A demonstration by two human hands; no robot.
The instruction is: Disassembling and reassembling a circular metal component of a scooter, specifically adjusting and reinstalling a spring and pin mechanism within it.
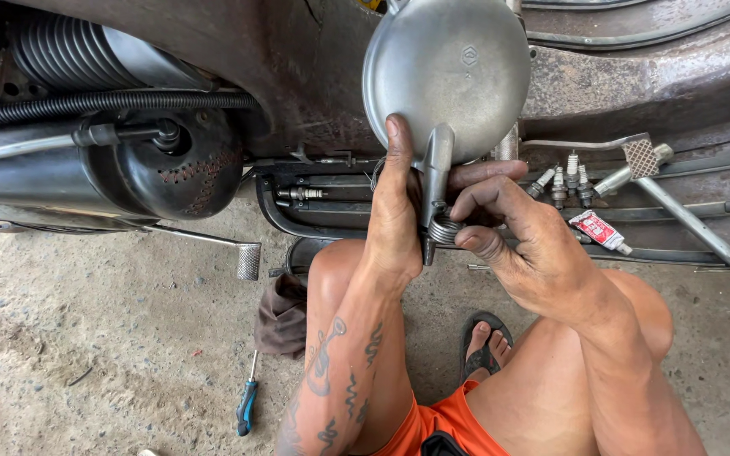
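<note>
I hold up a round grey metal cover (454, 72) with a short arm (438, 181) hanging from its lower edge. My left hand (394, 211) grips that arm and the rim of the cover, thumb pointing up. My right hand (513, 232) pinches a coiled metal spring (444, 230) against the lower end of the arm. Both hands are greasy. The cover hangs in front of an old rusty scooter body (297, 59).
Several spark plugs (563, 181) and a small red-and-white tube (599, 230) lie on the scooter's floorboard. A kick lever with a chequered pedal (642, 157) sits at right, another pedal (248, 261) at left. A blue-handled screwdriver (247, 404) and a brown rag (282, 317) lie on the concrete.
</note>
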